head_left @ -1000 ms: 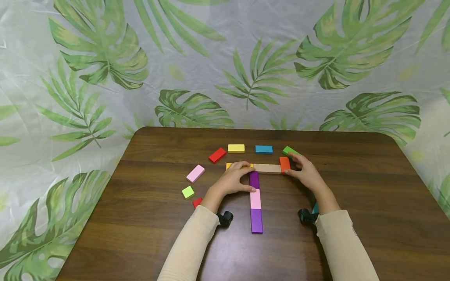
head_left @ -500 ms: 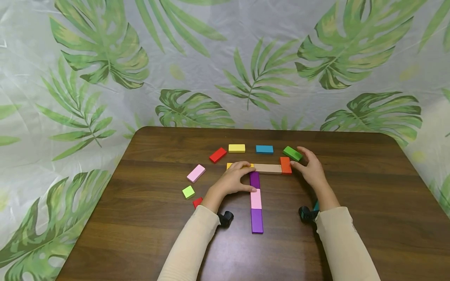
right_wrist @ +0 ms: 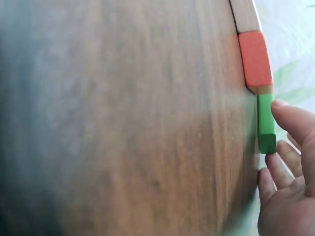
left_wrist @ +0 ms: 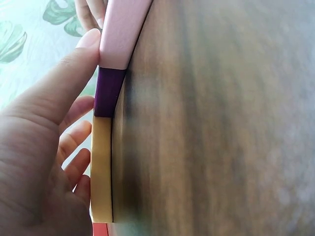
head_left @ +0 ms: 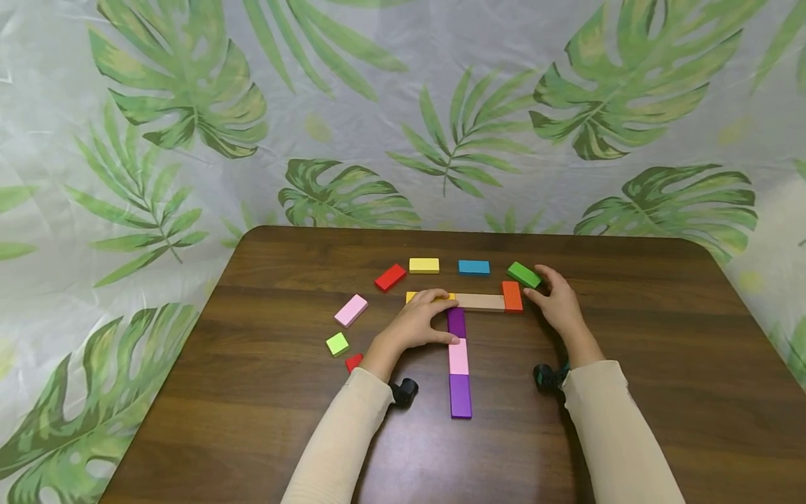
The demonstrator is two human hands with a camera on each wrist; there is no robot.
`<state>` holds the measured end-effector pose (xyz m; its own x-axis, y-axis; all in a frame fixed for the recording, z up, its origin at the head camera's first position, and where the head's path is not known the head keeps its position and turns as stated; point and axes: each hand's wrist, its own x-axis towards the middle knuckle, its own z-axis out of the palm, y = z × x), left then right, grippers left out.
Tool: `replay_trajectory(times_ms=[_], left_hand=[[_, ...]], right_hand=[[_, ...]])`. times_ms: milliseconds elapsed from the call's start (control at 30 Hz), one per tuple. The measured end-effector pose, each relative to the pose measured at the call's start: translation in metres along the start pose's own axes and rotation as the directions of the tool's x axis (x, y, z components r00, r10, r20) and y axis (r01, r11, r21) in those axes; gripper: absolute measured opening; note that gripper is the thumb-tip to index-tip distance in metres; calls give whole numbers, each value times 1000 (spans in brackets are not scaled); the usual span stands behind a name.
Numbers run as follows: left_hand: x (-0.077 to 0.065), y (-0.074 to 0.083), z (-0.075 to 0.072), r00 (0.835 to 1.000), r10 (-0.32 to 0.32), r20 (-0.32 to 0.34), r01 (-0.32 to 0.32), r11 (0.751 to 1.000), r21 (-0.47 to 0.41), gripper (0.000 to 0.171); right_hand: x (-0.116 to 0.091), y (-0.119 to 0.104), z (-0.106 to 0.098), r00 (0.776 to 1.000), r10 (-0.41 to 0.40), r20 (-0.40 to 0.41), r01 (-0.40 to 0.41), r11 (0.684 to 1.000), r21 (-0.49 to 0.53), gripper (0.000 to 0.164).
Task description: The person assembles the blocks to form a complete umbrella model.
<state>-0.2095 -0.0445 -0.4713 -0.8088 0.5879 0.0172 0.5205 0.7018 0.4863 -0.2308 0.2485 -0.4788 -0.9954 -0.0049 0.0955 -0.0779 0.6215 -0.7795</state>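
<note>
Colored wooden blocks form a T in the head view. Its crossbar has a yellow-orange block (head_left: 411, 297), partly hidden by my left hand (head_left: 412, 325), a plain wood block (head_left: 481, 302) and an orange-red block (head_left: 513, 297) set crosswise at the right end. Down the stem run a dark purple block (head_left: 456, 322), a pink block (head_left: 459, 358) and a purple block (head_left: 460, 397). My left thumb touches the pink block (left_wrist: 120, 34); the other fingers extend over the crossbar. Just right of the orange-red block, my right hand (head_left: 560, 308) has its fingers spread and holds nothing.
Around the T lie a green block (head_left: 524, 274), a blue block (head_left: 474, 268), a yellow block (head_left: 425, 266), a red block (head_left: 390, 278), a light pink block (head_left: 350, 311) and a lime block (head_left: 337, 344). Another red block (head_left: 354, 362) is partly behind the left wrist.
My right hand has released the orange-red block and drawn back slightly to the right, uncovering more of the green block. The left hand has stayed in place.
</note>
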Motion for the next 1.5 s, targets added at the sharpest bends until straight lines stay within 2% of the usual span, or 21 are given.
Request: replay_trajectory(times_ms=[367,800,1100,1500], left_hand=[[-1,1,-2,1000,5,-1,-5,1000,0,71],[-1,1,-1,1000,0,5,0,1000,-5,71],[-1,2,-2,1000,-2,6,2,1000,-4,71],[-1,2,-1,1000,-5,4,5,1000,2,71]], right_hand=[[5,2,2,999,43,6,-42,996,-79,51],[3,0,2,999,36,-37,-39,996,-78,41],[4,-13,4,997,-27,-66,25,999,-33,40],[3,-28,13,994,-110,10,110,994,-5,40]])
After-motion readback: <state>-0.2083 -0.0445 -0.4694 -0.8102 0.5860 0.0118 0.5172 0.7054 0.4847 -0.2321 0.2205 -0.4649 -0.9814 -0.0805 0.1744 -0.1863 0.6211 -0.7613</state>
